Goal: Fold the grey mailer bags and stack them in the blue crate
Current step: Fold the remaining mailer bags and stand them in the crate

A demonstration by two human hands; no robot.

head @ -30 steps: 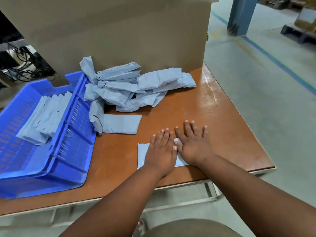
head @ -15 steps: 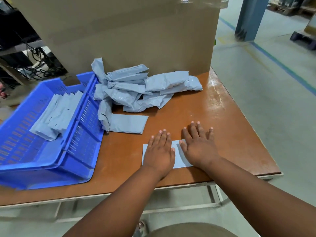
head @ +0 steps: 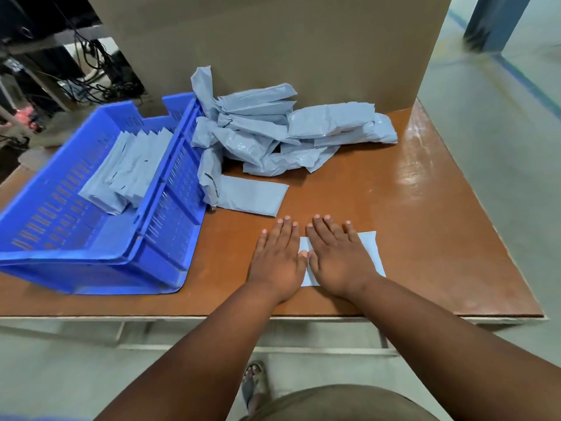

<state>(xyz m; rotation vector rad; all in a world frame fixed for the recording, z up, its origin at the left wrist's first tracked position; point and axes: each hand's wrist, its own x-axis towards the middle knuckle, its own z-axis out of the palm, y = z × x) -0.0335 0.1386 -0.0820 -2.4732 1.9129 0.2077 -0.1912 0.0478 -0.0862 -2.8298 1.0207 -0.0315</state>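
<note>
A person stands at a glossy reddish-brown wooden counter (head: 409, 208), seen from above with both bare forearms reaching forward. The left hand (head: 277, 258) lies flat, palm down, fingers straight and close together, its thumb edge on the left end of a flat, pale grey folded mailer bag (head: 368, 250) near the front edge of the counter. The right hand (head: 337, 259) lies flat just beside it, fingers slightly spread, pressing on the middle of the same bag; the bag's right end shows beyond the little finger. The two thumbs almost touch.

To the left a blue slotted plastic crate (head: 158, 259) sits on the counter, and inside it a row of folded grey mailer bags (head: 130, 174) leans overlapping against its far right side. Behind the hands, another flat folded grey bag (head: 252, 197) lies beside the crate wall. Farther back a loose heap of crumpled grey mailer bags (head: 282, 132) rests against a tall brown cardboard box (head: 273, 41). A sandalled foot (head: 255, 381) shows on the grey floor below.
</note>
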